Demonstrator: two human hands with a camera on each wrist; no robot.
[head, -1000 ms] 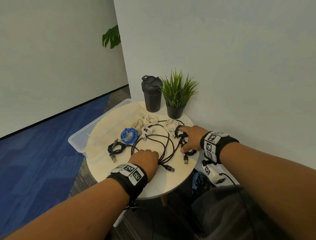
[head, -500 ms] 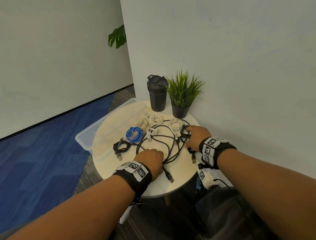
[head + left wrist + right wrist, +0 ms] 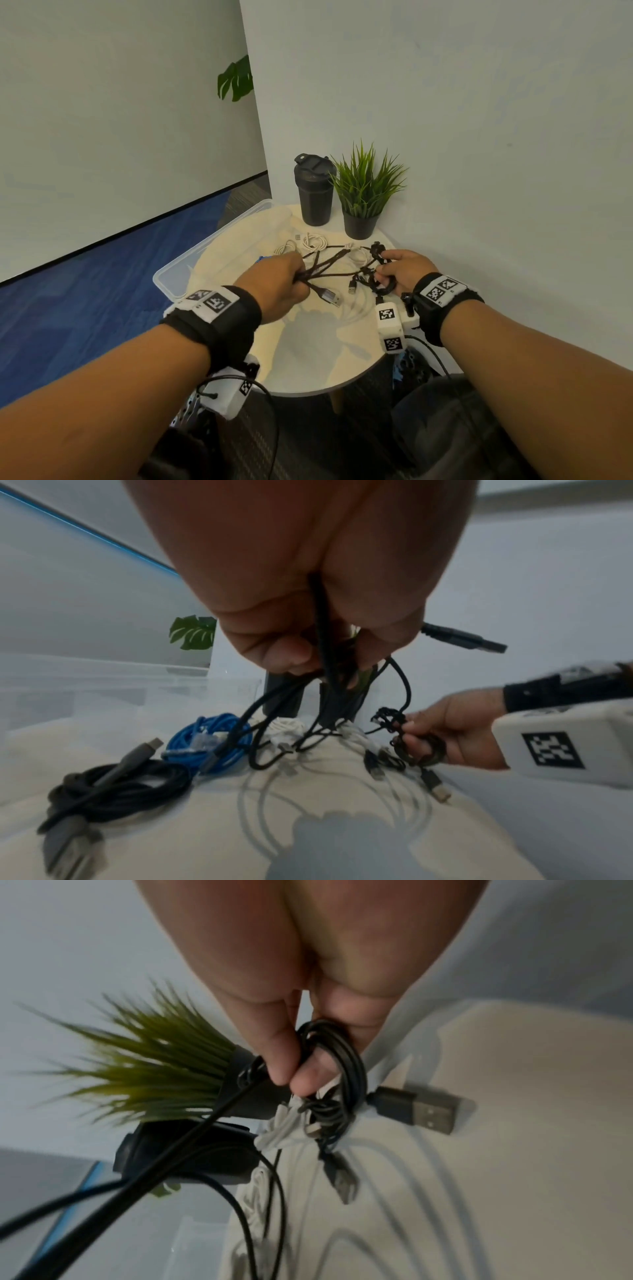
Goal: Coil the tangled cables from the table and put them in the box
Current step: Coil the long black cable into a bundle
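Observation:
My left hand [image 3: 274, 281] [image 3: 308, 631] grips several strands of the tangled black cable [image 3: 329, 265] [image 3: 325, 685] above the round table [image 3: 325, 359], a USB plug [image 3: 330, 297] [image 3: 466, 641] sticking out beside it. My right hand [image 3: 402, 270] [image 3: 301, 1053] pinches a small coiled part of the same black cable [image 3: 380, 287] [image 3: 339, 1053], with plugs [image 3: 418, 1112] dangling under it. On the table lie white cables [image 3: 313, 241], a blue coil [image 3: 209, 739] and a dark coiled cable [image 3: 113, 785]. The clear plastic box [image 3: 178, 274] sits behind the table's left edge.
A black tumbler [image 3: 314, 190] and a potted grass plant [image 3: 364, 192] stand at the back of the table against the wall. Blue carpet [image 3: 85, 308] covers the floor to the left. Another plant leaf [image 3: 236, 80] shows behind the wall corner.
Both hands have lifted off the table. The left hand now grips the black cable loops that lay flat, and the strands are pulled up and taut between the hands.

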